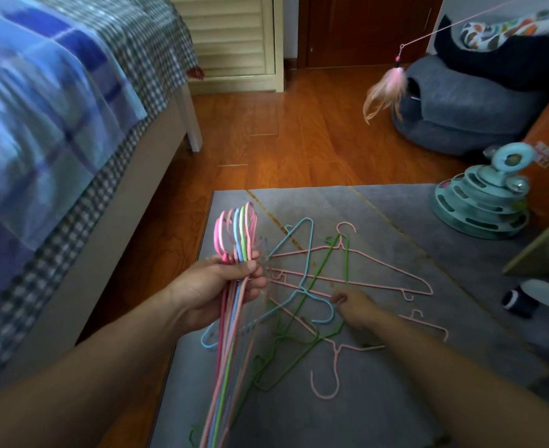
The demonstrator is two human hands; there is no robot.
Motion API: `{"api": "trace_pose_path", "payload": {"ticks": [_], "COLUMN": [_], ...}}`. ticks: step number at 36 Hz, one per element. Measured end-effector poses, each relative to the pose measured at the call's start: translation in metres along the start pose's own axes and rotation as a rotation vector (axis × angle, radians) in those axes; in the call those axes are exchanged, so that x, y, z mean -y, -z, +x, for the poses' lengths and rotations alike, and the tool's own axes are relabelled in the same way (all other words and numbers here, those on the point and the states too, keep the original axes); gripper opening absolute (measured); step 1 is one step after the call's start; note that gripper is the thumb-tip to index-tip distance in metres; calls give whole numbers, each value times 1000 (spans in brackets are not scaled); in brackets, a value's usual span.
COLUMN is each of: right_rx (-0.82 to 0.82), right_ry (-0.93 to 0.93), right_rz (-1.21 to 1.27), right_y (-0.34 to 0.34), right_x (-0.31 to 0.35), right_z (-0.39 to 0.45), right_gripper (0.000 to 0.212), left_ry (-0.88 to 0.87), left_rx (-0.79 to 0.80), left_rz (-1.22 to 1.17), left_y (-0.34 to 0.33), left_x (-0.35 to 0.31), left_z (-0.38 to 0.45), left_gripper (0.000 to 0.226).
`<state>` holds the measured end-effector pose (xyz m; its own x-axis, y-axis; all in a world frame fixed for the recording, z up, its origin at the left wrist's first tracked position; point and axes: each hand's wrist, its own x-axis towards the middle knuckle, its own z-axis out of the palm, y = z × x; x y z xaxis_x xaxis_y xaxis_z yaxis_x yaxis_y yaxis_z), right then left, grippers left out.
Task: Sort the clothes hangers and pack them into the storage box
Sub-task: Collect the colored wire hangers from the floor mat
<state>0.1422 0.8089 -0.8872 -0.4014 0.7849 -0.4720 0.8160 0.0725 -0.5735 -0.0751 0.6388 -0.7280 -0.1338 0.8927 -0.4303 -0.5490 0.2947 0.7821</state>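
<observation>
Head view: left hand [231, 286] grips a gathered bundle of hangers [234, 240], fingers and thumb curled round the necks, pink, blue and green wires stacked together. Its long axis runs from the hooks, which point up and away from the person, down toward the bottom edge of the frame. Right hand [352, 307] reaches into the loose hangers [311, 286] lying tangled on the grey mat [396, 415]; its fingertips seem to pinch a wire beside the blue hanger [302, 250], though which one I cannot tell. The loose ones point every way: a pink hanger [350, 270] lies across the mat with its hook away from the person, green and blue ones cross over it. No storage box shows. Risk, as I judge it: lifting one wire may drag its interlocked neighbours along, and the long bundle may fan out or slip if the left grip loosens
</observation>
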Motion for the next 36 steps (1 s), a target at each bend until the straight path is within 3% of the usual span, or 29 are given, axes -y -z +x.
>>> {"api": "trace_pose_path", "payload": {"ticks": [6, 10, 16, 20, 24, 28, 32, 36], "right_rx": [27, 58, 175, 176, -158, -416, -704, -1023], "right_ry": [-189, -268, -234, -141, 217, 471, 509, 538], "right_rz": [315, 521, 838, 830, 396, 17, -109, -190], "right_y": [-32, -32, -23, -19, -12, 10, 55, 108], "right_x": [1, 8, 31, 58, 81, 93, 112, 123], "right_z": [-9, -9, -15, -20, -14, -17, -27, -36], "right_gripper": [31, 23, 35, 39, 39, 20, 16, 11], "left_ry": [-2, -31, -99, -168, -162, -149, -130, -138], "left_rx": [-45, -189, -291, -404, -481, -495, -395, -175], "left_rz": [37, 92, 96, 113, 114, 53, -32, -70], "left_y": [15, 22, 31, 40, 51, 53, 43, 34], "left_x": [-8, -10, -15, -25, -31, -34, -41, -57], "left_z": [-5, -6, 1, 4, 4, 5, 6, 7], "left_gripper": [20, 18, 24, 30, 29, 39, 23, 12]}}
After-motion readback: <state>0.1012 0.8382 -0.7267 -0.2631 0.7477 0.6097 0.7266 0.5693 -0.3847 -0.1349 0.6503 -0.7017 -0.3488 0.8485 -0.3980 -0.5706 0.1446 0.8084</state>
